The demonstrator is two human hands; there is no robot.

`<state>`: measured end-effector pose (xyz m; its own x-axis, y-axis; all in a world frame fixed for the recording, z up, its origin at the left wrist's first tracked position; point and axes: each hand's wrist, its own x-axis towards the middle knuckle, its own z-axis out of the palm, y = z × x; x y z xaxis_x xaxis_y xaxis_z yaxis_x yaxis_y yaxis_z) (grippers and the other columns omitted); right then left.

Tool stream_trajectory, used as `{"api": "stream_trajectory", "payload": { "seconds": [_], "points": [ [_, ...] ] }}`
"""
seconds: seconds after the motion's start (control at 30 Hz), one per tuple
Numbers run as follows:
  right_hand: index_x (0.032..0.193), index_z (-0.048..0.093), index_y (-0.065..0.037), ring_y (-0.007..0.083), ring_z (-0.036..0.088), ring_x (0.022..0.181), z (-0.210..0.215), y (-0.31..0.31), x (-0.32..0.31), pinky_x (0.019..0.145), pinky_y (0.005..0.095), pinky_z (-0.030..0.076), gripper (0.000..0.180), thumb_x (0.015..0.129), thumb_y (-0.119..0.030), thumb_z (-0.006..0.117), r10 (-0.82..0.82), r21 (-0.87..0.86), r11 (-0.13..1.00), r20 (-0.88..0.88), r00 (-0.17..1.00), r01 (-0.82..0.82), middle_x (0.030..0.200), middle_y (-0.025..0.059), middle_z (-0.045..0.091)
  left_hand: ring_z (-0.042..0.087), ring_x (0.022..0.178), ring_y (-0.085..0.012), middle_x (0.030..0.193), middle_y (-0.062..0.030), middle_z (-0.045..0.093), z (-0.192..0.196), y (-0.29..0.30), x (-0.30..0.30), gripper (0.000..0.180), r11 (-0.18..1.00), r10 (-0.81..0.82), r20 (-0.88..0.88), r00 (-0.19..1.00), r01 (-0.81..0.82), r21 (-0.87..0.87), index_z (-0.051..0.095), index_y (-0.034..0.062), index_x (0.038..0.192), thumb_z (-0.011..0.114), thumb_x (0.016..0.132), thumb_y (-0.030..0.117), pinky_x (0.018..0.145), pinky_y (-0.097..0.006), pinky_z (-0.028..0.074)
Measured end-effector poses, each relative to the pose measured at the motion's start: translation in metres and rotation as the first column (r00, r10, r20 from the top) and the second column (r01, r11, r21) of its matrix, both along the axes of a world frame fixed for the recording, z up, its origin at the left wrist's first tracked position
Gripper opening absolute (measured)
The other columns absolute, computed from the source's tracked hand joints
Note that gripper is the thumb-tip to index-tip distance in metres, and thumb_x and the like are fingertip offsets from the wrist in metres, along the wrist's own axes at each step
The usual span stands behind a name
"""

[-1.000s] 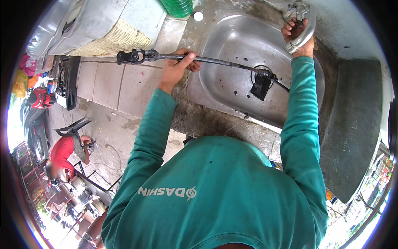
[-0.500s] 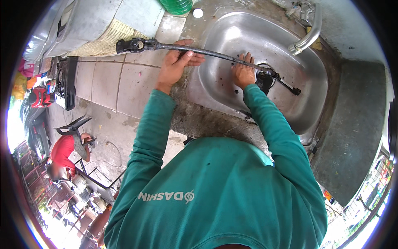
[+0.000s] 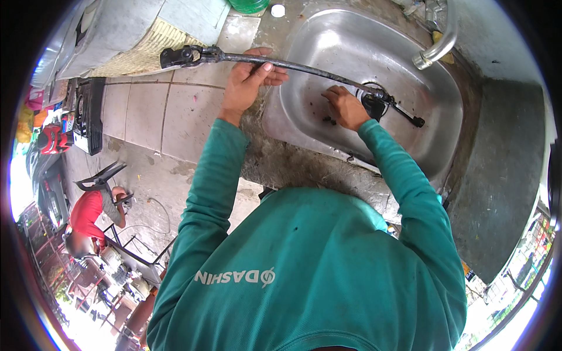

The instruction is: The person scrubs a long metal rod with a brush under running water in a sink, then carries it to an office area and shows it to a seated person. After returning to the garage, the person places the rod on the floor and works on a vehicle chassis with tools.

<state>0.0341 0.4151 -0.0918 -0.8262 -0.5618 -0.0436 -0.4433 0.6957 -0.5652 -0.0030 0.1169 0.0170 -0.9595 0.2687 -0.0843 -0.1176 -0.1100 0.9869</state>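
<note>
A long dark steering shaft [image 3: 316, 71] with universal joints at its ends slants across the metal sink [image 3: 421, 153]. My left hand [image 3: 250, 82] holds it near the thick left-hand joint [image 3: 188, 56], thumb on top and fingers beneath. The far end rests low in the basin, past the dark round drain [image 3: 373, 107]. Inside the sink, my right hand [image 3: 346, 107] is just below the shaft, its fingers bent and drawn together. Whatever those fingers may hold is hidden. Small dark bits [image 3: 329, 120] lie on the basin floor beside this hand.
A curved faucet [image 3: 438, 51] reaches over the basin's right side. Behind the sink stand a white cap [image 3: 278, 10] and a green bottle [image 3: 249, 6]. White tiles [image 3: 193, 111] line the counter at left. A person in red [image 3: 88, 213] crouches farther left.
My right hand has gone from lying flat with fingers stretched to a bent, gathered shape, uncovering dark bits and more of the drain. The shaft has shifted slightly left.
</note>
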Motion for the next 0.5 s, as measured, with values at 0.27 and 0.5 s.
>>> {"api": "stream_trajectory", "payload": {
  "seconds": [0.27, 0.5],
  "points": [
    [0.129, 0.059, -0.004, 0.0414, 0.056, 0.122, -0.031, -0.061, -0.032, 0.106, 0.0448, 0.045, 0.041, 0.096, -0.028, 0.059, -0.167, 0.276, 0.943, -0.09, 0.982, 0.186, 0.136, 0.0213, 0.055, 0.073, 0.099, -0.0338, 0.109, -0.0246, 0.069, 0.002, 0.001, 0.001, 0.035, 0.999, 0.026, -0.014, 1.0, -0.026, -0.03, 0.041, -0.0061, 0.136, 0.049, 0.105, 0.006, 0.084, -0.039, 0.062],
    [0.107, 0.069, -0.002, 0.0362, 0.061, 0.116, -0.035, 0.005, 0.005, 0.1, 0.0441, 0.05, 0.023, 0.092, -0.014, 0.059, 0.409, 0.147, 0.891, 0.155, 0.899, -0.43, 0.121, 0.0188, 0.065, 0.073, 0.099, -0.033, 0.11, -0.0247, 0.069, -0.003, -0.001, 0.0, 0.038, 1.0, 0.001, -0.037, 0.999, -0.002, -0.012, 0.041, -0.0073, 0.137, 0.051, 0.104, 0.009, 0.084, -0.04, 0.061]
  ]
}}
